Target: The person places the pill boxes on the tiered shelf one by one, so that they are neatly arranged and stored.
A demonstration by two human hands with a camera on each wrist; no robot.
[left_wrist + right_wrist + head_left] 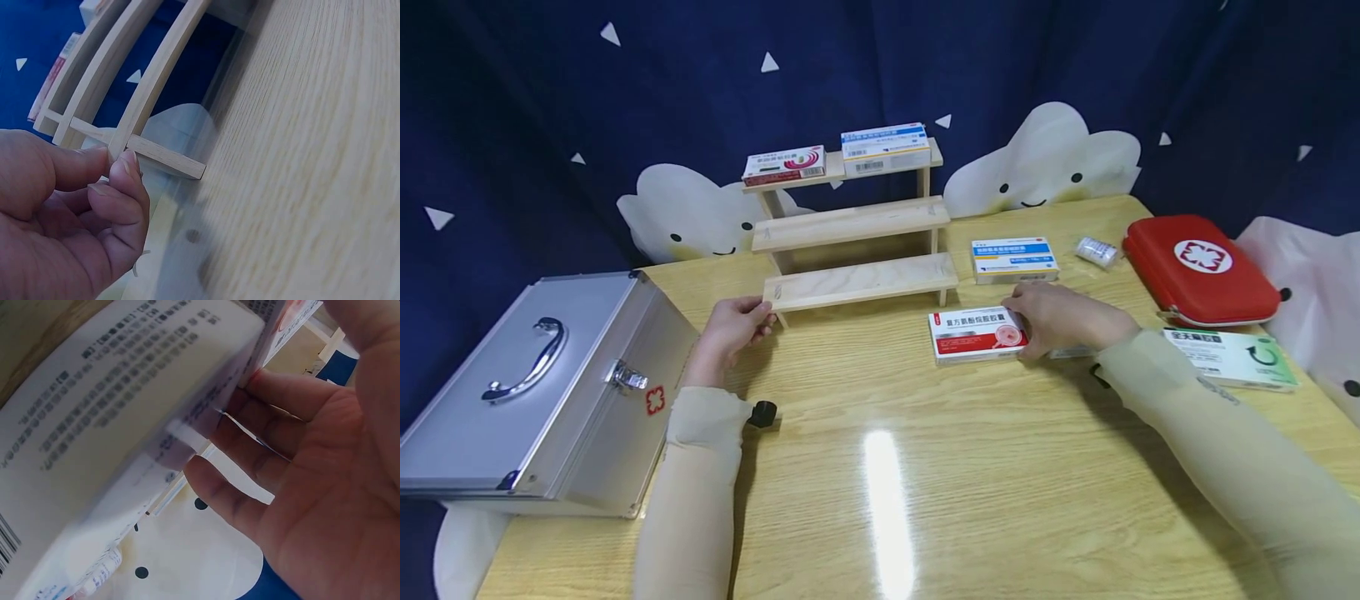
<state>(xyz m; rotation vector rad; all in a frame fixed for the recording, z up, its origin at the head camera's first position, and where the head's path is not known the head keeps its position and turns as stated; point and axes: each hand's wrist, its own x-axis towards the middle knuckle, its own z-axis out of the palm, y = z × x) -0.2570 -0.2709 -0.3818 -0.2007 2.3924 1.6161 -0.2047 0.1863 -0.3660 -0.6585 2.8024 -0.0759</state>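
My left hand (733, 329) pinches the left end of the lowest board of a three-tier wooden shelf (861, 282); in the left wrist view the thumb and fingers meet at the board's corner (119, 140). At the shelf's right, my right hand (1056, 315) grips the right end of a red-and-white medicine box (973, 335), which is at the tabletop. Another white box (1072, 352) is mostly hidden under that hand; a printed white box (119, 394) fills much of the right wrist view. Just behind the hand lies a blue-and-white medicine box (1015, 260).
Two medicine boxes, one red-and-white (784, 165) and one blue-and-white (886, 150), sit on the top tier. A silver case (550, 383) stands at left. On the right are a small bottle (1096, 252), a red first-aid case (1198, 271) and a green-and-white box (1232, 358).
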